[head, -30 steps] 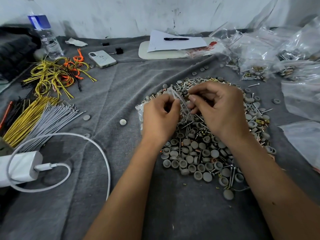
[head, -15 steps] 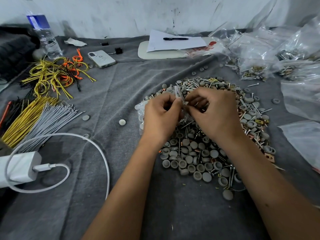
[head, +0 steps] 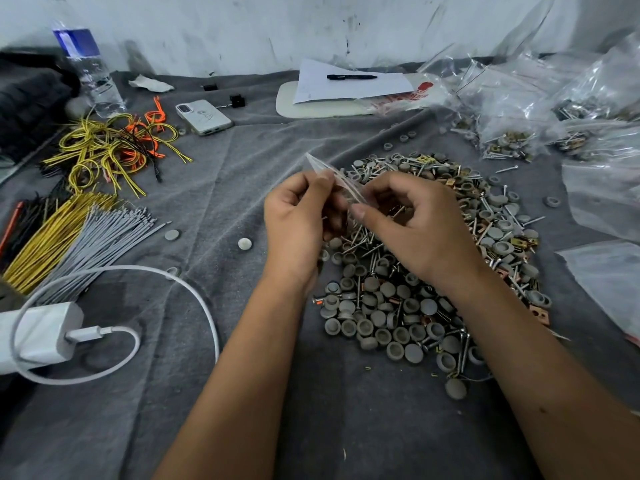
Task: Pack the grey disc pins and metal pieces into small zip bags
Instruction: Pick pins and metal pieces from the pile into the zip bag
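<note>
Above pile of grey disc pins (head: pixel 398 306): both hands' fingers pinch small zip bag (head: pixel 337 178); contents unclear, perhaps empty.

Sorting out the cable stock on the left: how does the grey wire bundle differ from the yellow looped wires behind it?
The grey wire bundle lies straight, strands packed side by side; the yellow looped wires curl in loose tangled coils. The grey bundle is one colour; the yellow ones are mixed with orange and black leads. Both rest on the grey cloth.
</note>
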Available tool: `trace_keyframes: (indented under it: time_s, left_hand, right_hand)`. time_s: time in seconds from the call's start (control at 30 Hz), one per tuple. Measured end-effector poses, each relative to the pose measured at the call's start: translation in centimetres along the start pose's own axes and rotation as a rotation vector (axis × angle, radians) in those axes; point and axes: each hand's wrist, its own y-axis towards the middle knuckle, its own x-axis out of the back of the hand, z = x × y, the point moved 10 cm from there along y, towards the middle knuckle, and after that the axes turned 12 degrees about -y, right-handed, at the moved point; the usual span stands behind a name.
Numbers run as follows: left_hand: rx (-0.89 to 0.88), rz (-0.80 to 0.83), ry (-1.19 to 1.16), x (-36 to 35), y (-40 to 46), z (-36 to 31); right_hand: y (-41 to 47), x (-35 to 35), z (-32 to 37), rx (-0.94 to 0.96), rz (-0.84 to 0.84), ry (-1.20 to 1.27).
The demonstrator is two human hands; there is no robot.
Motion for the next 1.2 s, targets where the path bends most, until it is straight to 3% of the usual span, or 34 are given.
trace_keyframes:
  time_s: [0.17, 0.37, 0.5, 0.63, 0.73, 0.93, 1.2]
  left_hand:
    - [-0.041, 0.035, -0.045, -0.4, -0.1, -0.7]
    - [-0.273, -0.188, 0.136, 2.7, 0.2, -2.9]
    - [-0.118, 0.014, 0.225, 0.5, 0.5, -0.8]
    - [0.146, 0.275, 0.13, -2.4, -0.6, 2.2]
    - [0.222, 0.364, 0.163, -3.2, -1.1, 3.2]
    - [0.132, 0.419, 0.19, -3.4, -0.9, 3.0]
    - [0.124, 0.278, 0.162, -2.1, -0.3, 2.8]
  right_hand:
    - [0.0, 0.9, -0.6, -0.023, -0.078, 0.045]
    - [0.0, 2.6, -0.9, -0.056, -0.16, 0.455]
    - [0.2, 3.1, -0.9, -0.082, -0.164, 0.704]
    - [0.3, 4.2, -1.6, -0.107, -0.273, 0.709]
    - [0.1, 4.9, -2.6, -0.159, -0.36, 0.669]
    - [-0.3, 4.3, -4.5, -0.303, -0.382, 0.631]
    - [-0.4, 3.5, -5.2, -0.384, -0.328, 0.528]
